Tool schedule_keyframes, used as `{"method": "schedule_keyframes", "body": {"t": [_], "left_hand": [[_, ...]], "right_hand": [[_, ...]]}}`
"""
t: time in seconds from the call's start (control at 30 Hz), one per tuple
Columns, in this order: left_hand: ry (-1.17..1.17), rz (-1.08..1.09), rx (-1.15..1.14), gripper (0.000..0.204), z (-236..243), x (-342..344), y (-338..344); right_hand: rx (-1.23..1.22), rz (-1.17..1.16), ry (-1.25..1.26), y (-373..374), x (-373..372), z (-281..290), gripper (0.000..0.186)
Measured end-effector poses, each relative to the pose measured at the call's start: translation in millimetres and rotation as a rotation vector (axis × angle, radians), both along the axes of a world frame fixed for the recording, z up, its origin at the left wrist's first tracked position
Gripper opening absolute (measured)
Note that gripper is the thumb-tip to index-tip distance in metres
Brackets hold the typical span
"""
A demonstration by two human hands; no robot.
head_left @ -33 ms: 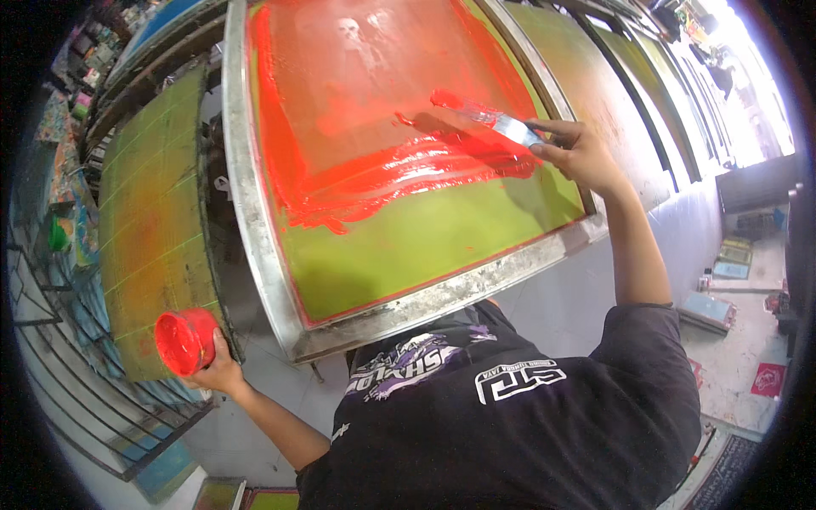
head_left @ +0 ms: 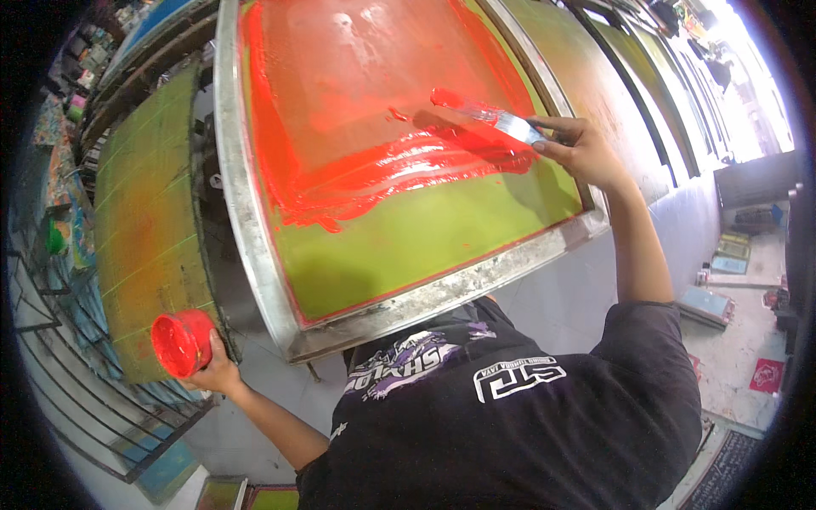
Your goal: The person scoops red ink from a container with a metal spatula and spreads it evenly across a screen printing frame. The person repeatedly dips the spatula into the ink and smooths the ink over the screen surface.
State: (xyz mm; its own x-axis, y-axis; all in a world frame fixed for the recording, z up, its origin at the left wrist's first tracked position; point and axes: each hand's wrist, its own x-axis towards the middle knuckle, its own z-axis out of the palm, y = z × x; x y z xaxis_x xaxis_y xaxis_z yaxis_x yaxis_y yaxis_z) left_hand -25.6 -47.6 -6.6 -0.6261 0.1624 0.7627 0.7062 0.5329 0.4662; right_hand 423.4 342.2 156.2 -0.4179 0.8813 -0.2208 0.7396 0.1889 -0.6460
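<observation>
My right hand is closed round the handle of a flat spatula, whose far end is thickly coated in red ink. The spatula hovers over, or rests on, a framed printing screen with a metal frame; its shadow falls on the mesh. Wet red ink lies in a thick band across the screen and up its sides, over a thinner smeared film. Green mesh shows along the near part. Low on the left, my left hand grips a round tub of red ink, tilted so its mouth shows.
A stained yellow-green board stands left of the screen, beside a dark metal rack. More screens stretch away to the right. A bench on the right holds blue flat boxes and a red card.
The tub and the screen's left edge sit slightly further left in the picture. Both hands keep their holds, and the spatula stays in nearly the same place.
</observation>
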Motion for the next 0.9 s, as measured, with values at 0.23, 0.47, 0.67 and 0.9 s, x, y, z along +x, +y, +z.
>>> {"method": "schedule_keyframes", "body": {"t": [0.23,0.47,0.67,0.9], "left_hand": [[-0.116,-0.009,-0.056,0.064,-1,-7,-6],[-0.063,0.013,-0.141,0.056,0,-10,-6],[-0.101,-0.039,-0.092,0.053,3,-11,-5],[-0.153,0.033,-0.111,0.055,2,-9,-8]], "right_hand": [[0.069,0.074,-0.094,6,50,4,0.041],[0.152,0.121,-0.075,22,75,-1,0.040],[0.128,0.083,-0.276,39,107,37,0.038],[0.222,0.120,-0.440,47,115,45,0.033]]}}
